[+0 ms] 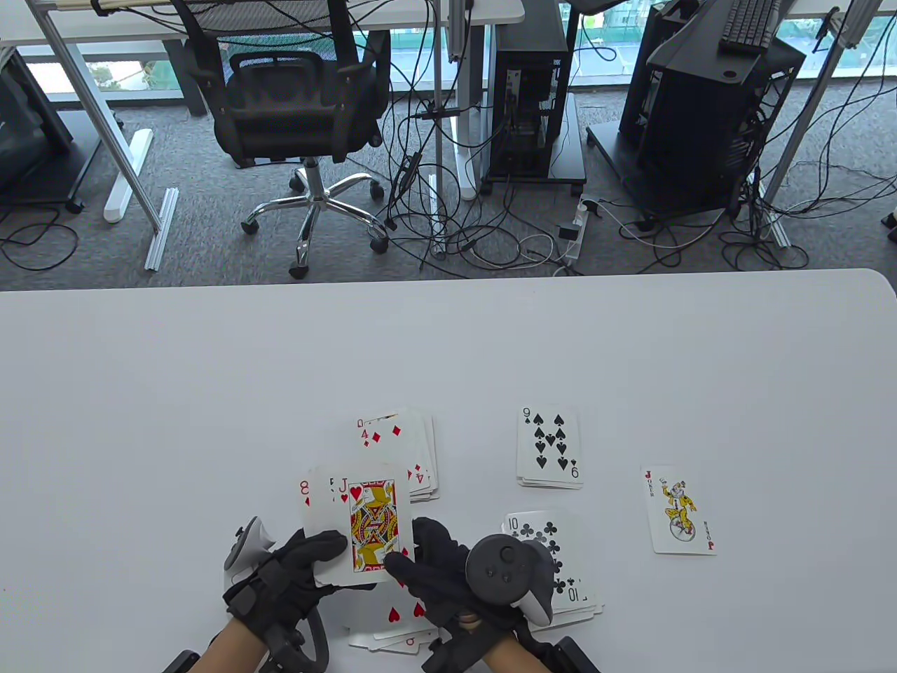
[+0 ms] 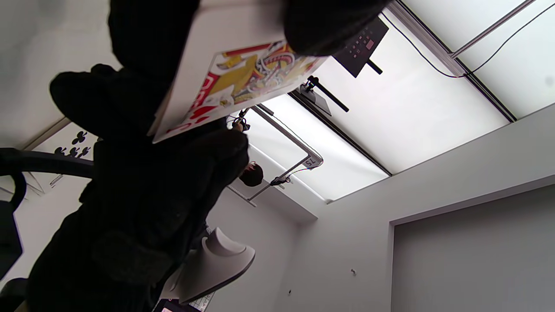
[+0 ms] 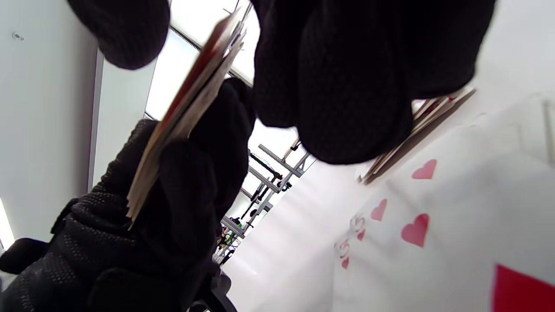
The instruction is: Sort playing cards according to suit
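Mid-sort: your left hand (image 1: 294,568) gripped the unsorted packet, jack of hearts (image 1: 371,527) on top, your right hand's fingertips (image 1: 401,564) pinching its corner; next, I judged, drop it onto the hearts pile (image 1: 392,624) below.

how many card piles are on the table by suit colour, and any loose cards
Red-suit piles: 2, the diamonds pile and the hearts pile
Black-suit piles: 2, the spades pile and the clubs pile
Loose single cards: 1, the joker
Total: 5, not counting the fanned stack held in the left hand
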{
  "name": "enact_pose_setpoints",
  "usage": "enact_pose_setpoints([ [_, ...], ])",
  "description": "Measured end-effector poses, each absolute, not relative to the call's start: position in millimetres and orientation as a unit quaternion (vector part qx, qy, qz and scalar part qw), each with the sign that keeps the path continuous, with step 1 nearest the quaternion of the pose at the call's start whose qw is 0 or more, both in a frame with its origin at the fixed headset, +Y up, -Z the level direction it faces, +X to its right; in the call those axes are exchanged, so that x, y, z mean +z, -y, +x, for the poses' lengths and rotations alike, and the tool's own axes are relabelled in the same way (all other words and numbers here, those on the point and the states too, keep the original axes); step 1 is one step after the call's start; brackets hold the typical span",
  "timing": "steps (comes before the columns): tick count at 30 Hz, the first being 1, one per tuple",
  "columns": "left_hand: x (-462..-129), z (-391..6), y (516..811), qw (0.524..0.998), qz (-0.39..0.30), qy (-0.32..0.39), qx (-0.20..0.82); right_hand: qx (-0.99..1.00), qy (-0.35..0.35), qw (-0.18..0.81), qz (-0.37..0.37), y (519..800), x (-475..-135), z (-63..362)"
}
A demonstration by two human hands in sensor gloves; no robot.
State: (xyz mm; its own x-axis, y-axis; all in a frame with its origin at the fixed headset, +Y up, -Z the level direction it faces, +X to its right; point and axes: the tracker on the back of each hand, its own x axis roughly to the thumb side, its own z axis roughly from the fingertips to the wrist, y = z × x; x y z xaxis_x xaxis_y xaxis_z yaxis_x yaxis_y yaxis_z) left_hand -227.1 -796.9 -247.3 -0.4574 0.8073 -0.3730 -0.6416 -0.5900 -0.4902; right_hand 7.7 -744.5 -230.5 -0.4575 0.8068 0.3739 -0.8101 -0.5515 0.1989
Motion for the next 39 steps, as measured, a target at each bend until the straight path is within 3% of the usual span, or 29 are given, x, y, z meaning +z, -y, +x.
enact_pose_setpoints([
  [18, -247, -226, 796, 0.429, -0.296, 0.15, 0.84, 0.854, 0.034, 0.49, 0.173, 746, -234, 20],
  [22, -249, -230, 794, 0.423, -0.284, 0.152, 0.847, 0.843, 0.081, 0.515, 0.13, 745, -235, 33],
  [33, -256, -247, 789, 0.413, -0.241, 0.146, 0.866, 0.805, 0.101, 0.583, 0.049, 747, -244, 68],
  [39, -260, -259, 786, 0.408, -0.214, 0.14, 0.876, 0.847, -0.027, 0.524, 0.09, 761, -246, 49],
])
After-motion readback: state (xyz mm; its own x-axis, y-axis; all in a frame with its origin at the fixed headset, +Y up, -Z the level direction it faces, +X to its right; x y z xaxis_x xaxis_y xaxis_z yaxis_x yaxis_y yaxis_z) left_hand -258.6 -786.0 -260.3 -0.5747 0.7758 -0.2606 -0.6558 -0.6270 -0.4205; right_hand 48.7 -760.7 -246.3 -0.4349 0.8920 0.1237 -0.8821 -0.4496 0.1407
